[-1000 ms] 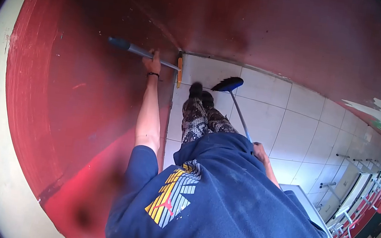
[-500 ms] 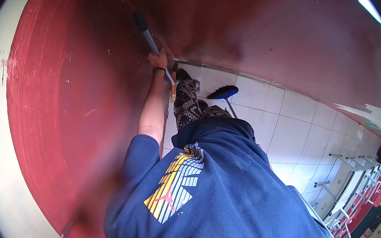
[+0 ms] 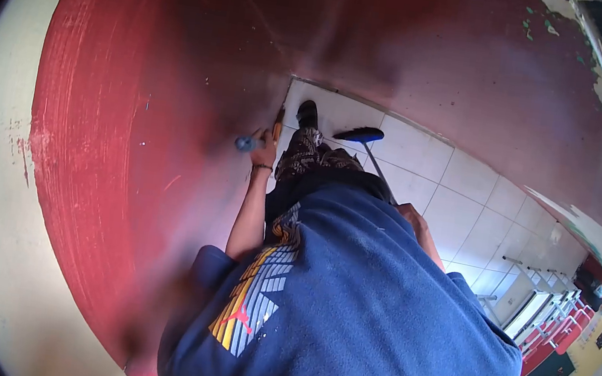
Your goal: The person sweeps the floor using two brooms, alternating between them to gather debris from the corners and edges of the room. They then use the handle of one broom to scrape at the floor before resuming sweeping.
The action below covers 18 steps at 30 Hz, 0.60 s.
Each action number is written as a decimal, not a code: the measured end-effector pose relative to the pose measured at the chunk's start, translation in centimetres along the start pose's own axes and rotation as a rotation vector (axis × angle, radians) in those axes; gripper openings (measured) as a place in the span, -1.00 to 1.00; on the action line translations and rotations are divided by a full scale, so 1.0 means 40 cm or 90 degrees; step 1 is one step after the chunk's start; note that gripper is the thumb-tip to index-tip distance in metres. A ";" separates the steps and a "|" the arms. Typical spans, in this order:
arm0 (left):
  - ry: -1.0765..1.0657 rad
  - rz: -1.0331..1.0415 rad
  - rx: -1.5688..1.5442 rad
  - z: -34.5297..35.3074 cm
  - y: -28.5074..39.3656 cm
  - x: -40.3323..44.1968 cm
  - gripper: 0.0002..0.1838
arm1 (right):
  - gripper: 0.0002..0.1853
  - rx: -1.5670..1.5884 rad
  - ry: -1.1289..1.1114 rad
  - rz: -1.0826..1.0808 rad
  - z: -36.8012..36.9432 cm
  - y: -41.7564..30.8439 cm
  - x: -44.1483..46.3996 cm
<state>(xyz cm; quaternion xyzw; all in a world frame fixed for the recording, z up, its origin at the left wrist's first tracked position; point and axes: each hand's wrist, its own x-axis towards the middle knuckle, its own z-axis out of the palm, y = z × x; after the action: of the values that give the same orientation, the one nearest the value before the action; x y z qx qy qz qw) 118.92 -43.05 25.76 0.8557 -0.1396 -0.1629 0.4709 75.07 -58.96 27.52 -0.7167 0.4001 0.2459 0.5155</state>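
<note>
At the red wall on the left, my left hand [image 3: 264, 153] is wrapped round the upper part of a pole [image 3: 246, 143], whose grey-blue end points up toward the camera. The pole's orange foot piece [image 3: 279, 123] is down by the base of the wall. On the right side of my body, my right hand [image 3: 412, 219] is closed round the handle of a broom [image 3: 380, 173]. The broom's black and blue head [image 3: 360, 134] rests on the white tiles, to the right of my feet. My shirt hides part of the handle's upper end.
Red walls [image 3: 423, 67] meet in a corner ahead of my feet. A dark shoe [image 3: 307, 114] stands on the tiled floor [image 3: 415, 157] near that corner. White-framed furniture with red parts [image 3: 547, 312] stands at the far right, beside a yellow surface [image 3: 587, 355].
The pole has swung from lying slanted along the wall to pointing at the camera, and my left hand has moved down and right. My right hand shows again, and one foot has stepped toward the corner.
</note>
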 end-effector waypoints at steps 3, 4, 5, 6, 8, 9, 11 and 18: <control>0.154 0.159 0.003 -0.043 -0.046 -0.044 -0.73 | -0.68 -0.039 -0.056 0.033 0.051 0.111 0.049; 0.153 0.135 -0.037 -0.070 -0.041 -0.056 -0.72 | -0.69 -0.060 -0.052 0.104 0.059 0.095 0.031; 0.152 0.112 -0.077 -0.084 -0.033 -0.058 -0.71 | -0.69 -0.128 -0.067 -0.008 0.090 0.148 0.044; 0.146 0.108 -0.073 -0.095 -0.021 -0.062 -0.71 | -0.69 -0.123 -0.071 -0.003 0.099 0.150 0.036; 0.063 0.033 -0.149 -0.129 0.012 -0.075 -0.73 | -0.68 -0.065 -0.072 0.147 0.120 0.117 0.011; 0.062 0.122 -0.094 -0.134 0.065 -0.073 -0.72 | -0.65 -0.011 -0.043 0.121 0.105 0.066 -0.017; 0.092 0.159 -0.150 -0.107 0.109 -0.079 -0.75 | -0.63 0.091 -0.012 0.262 0.120 0.035 -0.039; 0.087 0.060 -0.479 0.062 0.130 0.094 -0.83 | -0.51 0.137 0.142 0.258 0.314 0.207 -0.090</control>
<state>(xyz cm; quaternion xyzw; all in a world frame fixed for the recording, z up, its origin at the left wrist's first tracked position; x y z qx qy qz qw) 120.86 -49.10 28.39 0.6243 -0.0779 -0.1237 0.7674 66.97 -47.29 21.43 -0.5855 0.6140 0.2197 0.4816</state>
